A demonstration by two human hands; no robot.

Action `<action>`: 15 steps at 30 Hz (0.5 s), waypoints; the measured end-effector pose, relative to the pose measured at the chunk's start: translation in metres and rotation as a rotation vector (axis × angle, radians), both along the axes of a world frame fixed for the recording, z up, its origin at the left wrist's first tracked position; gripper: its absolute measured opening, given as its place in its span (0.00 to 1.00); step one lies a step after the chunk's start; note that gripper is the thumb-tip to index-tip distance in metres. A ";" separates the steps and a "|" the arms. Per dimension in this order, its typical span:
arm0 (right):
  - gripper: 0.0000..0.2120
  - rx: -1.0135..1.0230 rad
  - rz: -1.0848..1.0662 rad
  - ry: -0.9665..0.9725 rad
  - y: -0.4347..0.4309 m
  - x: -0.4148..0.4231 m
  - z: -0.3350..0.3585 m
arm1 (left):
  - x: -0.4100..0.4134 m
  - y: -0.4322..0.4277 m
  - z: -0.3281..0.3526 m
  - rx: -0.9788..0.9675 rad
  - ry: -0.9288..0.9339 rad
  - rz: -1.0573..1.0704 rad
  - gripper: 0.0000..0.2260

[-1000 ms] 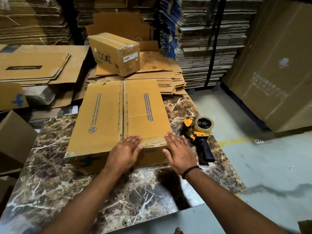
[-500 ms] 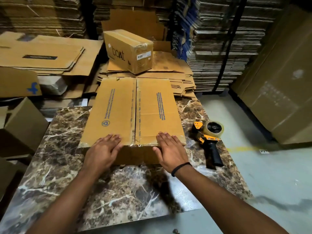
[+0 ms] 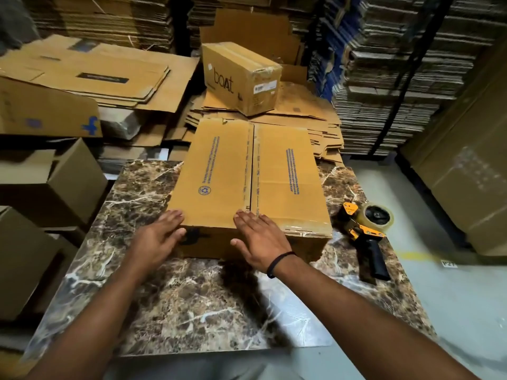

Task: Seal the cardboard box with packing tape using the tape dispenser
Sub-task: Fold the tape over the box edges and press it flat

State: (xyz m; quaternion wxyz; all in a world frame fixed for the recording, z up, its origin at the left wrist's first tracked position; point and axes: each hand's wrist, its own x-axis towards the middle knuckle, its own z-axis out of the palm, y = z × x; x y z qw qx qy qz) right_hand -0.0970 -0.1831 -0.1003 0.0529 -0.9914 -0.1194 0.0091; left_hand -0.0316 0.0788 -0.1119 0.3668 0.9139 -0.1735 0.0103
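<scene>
Dim warm light, table (image 3: 192, 311) glare, soft blur, wide-angle bending at edges.

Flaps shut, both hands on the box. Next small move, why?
Likely: right hand reaches for the tape dispenser, which lies unheld on the marble table right of the cardboard box; left hand rests on the near corner, so it can steady the flaps.

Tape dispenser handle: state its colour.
The tape dispenser handle is black; its frame is orange-yellow. The head view shows it best.
</scene>
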 end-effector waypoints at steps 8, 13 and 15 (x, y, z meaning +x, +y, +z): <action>0.21 0.023 -0.073 -0.072 0.017 0.019 0.024 | -0.033 -0.021 -0.014 -0.726 0.250 0.342 0.25; 0.22 -0.043 -0.058 -0.061 0.032 0.049 0.031 | -0.040 -0.042 -0.044 -0.188 0.187 0.289 0.42; 0.23 -0.039 -0.079 -0.079 0.035 0.049 0.022 | -0.037 -0.057 -0.056 0.040 0.206 0.340 0.40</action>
